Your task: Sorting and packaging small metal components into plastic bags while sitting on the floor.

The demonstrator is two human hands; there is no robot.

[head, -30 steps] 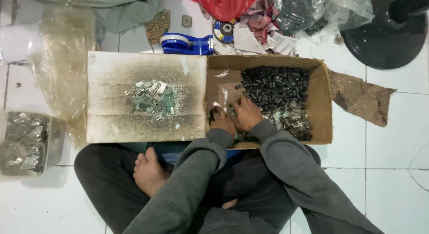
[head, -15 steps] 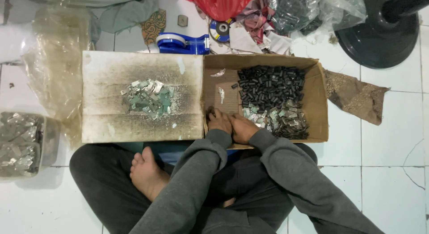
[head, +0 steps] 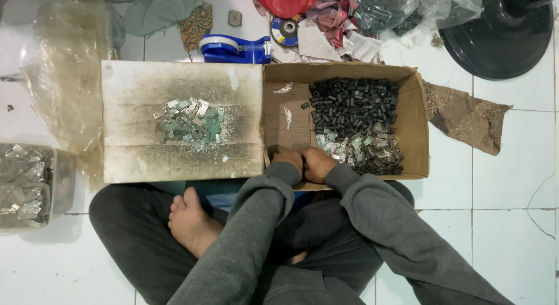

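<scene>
Your left hand [head: 287, 161] and right hand [head: 318, 163] sit pressed together at the near edge of the box [head: 417, 115], knuckles touching. Both look closed around something small, but the piece itself is hidden, so I can't tell what either one grips, or if it grips at all.

Relative to your hands:
- metal clips [head: 364, 149]: just right of and slightly beyond the right hand, nearly touching it. That hand is the nearer one.
- black tubes [head: 351, 106]: beyond the clips, toward the far wall. They lie jumbled, with no common long axis.
- two loose clips [head: 286, 102] on bare box floor straight ahead of the left hand, near.
- flattened card [head: 140, 95] to the left, touching the box, with a heap of finished pieces [head: 189, 123] at its middle, well apart from the left hand.

Surface: white floor tiles [head: 512, 182]; you sit cross-legged, bare foot [head: 189, 220] under the left forearm.

Room: tape dispenser [head: 236, 48] beyond the card, plastic tub [head: 29, 185] of parts far left, black fan base [head: 501, 31] far right.
</scene>
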